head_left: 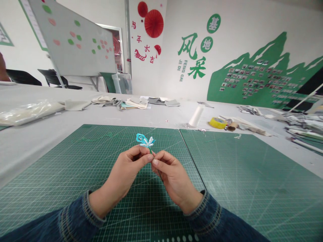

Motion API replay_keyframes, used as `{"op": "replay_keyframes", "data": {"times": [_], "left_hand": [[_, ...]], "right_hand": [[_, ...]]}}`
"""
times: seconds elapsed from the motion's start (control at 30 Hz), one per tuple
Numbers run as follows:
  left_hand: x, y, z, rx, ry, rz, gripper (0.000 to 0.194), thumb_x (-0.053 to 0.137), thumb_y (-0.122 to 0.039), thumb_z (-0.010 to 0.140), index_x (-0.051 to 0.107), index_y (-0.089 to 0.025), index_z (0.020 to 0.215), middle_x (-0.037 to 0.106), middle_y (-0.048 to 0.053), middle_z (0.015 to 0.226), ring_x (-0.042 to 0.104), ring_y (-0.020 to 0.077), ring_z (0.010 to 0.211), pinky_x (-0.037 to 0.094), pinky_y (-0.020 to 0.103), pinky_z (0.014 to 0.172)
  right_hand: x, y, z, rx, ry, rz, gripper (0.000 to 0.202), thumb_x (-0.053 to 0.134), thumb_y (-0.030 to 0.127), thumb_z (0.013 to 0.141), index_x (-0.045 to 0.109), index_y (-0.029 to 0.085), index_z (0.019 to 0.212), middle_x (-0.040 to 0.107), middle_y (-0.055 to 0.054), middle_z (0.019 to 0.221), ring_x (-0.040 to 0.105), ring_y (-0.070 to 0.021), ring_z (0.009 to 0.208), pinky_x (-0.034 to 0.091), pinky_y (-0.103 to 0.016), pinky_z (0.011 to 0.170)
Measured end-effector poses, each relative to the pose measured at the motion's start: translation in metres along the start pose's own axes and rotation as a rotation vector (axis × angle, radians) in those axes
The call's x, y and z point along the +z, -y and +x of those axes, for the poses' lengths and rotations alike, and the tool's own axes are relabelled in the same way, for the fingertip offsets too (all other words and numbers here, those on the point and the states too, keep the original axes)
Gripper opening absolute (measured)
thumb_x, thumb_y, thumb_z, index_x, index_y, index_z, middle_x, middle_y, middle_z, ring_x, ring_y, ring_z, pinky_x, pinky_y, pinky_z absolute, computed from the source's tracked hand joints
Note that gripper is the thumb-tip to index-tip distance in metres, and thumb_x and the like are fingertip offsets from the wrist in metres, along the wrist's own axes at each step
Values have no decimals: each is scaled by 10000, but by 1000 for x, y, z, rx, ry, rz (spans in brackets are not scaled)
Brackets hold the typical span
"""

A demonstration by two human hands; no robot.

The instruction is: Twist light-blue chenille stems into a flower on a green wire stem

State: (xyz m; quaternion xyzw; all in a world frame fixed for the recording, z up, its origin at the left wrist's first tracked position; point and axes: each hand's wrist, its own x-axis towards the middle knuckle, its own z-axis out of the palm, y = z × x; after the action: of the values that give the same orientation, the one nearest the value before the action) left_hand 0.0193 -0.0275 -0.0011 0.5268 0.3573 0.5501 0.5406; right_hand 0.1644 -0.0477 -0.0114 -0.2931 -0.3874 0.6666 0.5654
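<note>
Above the green cutting mat, I hold a small blue and white flower on a thin dark green stem. My left hand pinches the stem just under the flower head, between thumb and forefinger. Close beside it, my right hand pinches the same stem a little lower, the two thumbs almost touching. The stem's lower end pokes out below my right fingers. The flower has a curled blue petal at the left and white, beaded-looking parts at the right. My other fingertips are partly hidden.
A second cutting mat adjoins on the right. Behind the mats stand a white thread cone and a yellow tape roll. Fabric pieces lie along the table's back, a plastic-wrapped bundle at left. Thread scraps dot the mats.
</note>
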Motion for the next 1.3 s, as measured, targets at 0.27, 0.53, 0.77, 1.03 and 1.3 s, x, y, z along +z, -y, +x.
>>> {"op": "replay_keyframes", "data": {"times": [0.27, 0.53, 0.77, 1.03, 1.3], "left_hand": [[0, -1, 1, -16, 43, -50, 56, 756, -213, 771, 715, -181, 750, 692, 10, 806, 593, 152, 796, 471, 282, 780], [1, 1, 1, -25, 10, -1, 63, 772, -225, 754, 725, -187, 738, 689, -5, 775, 589, 142, 778, 464, 276, 784], [-2, 3, 1, -15, 16, 11, 84, 763, -233, 771, 699, -188, 740, 679, -10, 767, 591, 144, 781, 463, 274, 770], [-2, 1, -1, -13, 83, -14, 89, 712, -223, 820, 671, -185, 749, 674, -9, 777, 577, 134, 738, 457, 277, 745], [-1, 3, 1, -10, 25, 23, 82, 755, -223, 779, 685, -192, 750, 675, -20, 781, 591, 134, 786, 455, 258, 771]], "right_hand": [[0, 4, 0, 96, 57, 73, 152, 786, 256, 752, 665, 181, 701, 579, 15, 702, 481, -120, 675, 367, -260, 677], [-1, 2, 1, -8, 5, 1, 148, 782, 230, 745, 656, 190, 678, 563, 32, 635, 469, -127, 665, 345, -273, 680], [-1, -1, 1, -45, -40, -30, 139, 785, 203, 727, 655, 187, 679, 573, 37, 644, 473, -124, 666, 351, -269, 679], [-1, 1, 1, 60, 68, 59, 152, 727, 242, 805, 653, 168, 695, 575, 8, 679, 479, -128, 684, 358, -267, 689], [-2, 0, 1, -8, 18, 14, 144, 777, 220, 752, 652, 189, 690, 555, 38, 631, 464, -124, 666, 349, -271, 695]]}}
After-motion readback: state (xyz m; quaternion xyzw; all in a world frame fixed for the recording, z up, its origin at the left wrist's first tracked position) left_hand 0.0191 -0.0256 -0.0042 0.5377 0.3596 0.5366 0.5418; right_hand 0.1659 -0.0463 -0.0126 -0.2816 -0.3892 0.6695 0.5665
